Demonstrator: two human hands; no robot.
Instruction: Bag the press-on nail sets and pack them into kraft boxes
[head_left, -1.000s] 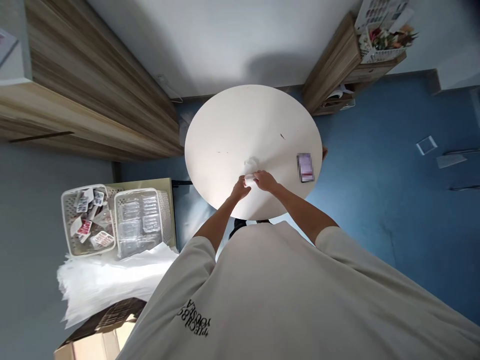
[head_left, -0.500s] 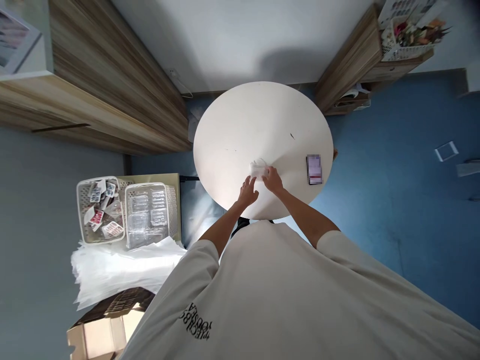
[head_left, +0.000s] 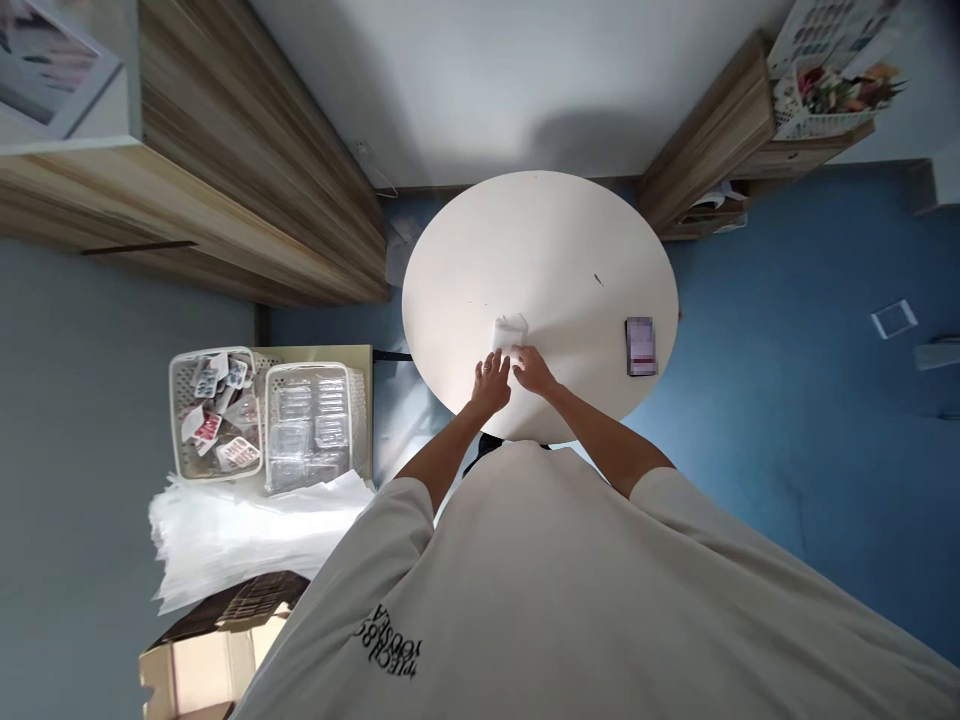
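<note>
A small white wrapped packet [head_left: 510, 329], soft and slightly see-through, lies on the round white table [head_left: 540, 220]. Its contents cannot be made out. My left hand [head_left: 492, 384], with a ring on one finger, rests at the packet's near left edge, fingers stretched out and a little apart. At the near right corner, my right hand [head_left: 534, 371] has its fingers curled and pinched on the packet's edge. Its fingertips are partly hidden. Further right on the table lies a phone [head_left: 641, 347] with its screen lit.
To the left, a white basket [head_left: 175, 420] holds printed cards and small packets; another basket [head_left: 349, 390] holds clear plastic boxes. White sheets [head_left: 255, 530] and an open cardboard box [head_left: 210, 670] are nearer me. Wooden cabinets [head_left: 285, 170] stand beyond the table's left.
Both hands have drawn slightly nearer to me along the packet. The right hand has moved from its right side to its near edge, and the packet looks turned. The view has shifted a little.
</note>
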